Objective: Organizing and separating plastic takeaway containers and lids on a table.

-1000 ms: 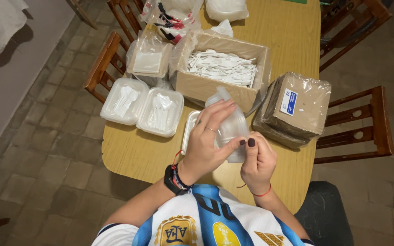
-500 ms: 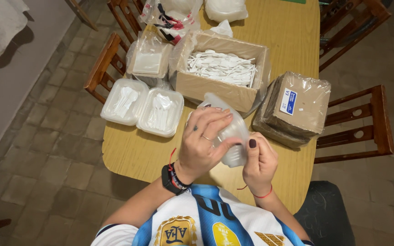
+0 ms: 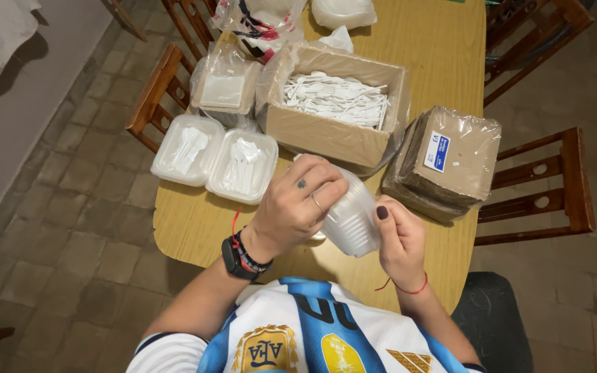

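White plastic, a nested stack of small cups [image 3: 349, 220], lies tilted over the near tabletop [image 3: 188, 228]. The left hand [image 3: 297, 204] is clamped over its top and the right hand [image 3: 399, 238] pinches the near end, seemingly to pry one loose. Its long axis runs near-right to far-left. Beyond sits a cardboard box of white cutlery [image 3: 336, 103].

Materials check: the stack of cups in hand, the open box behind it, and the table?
Stack of cups: looks like thin translucent white plastic, slightly glossy, ribbed rims showing; both the left hand and the right hand have a grip on it. Open box: brown corrugated cardboard, matte, lined with clear film. Table: light wood-grain top, smooth sheen, probably laminate or varnished wood.
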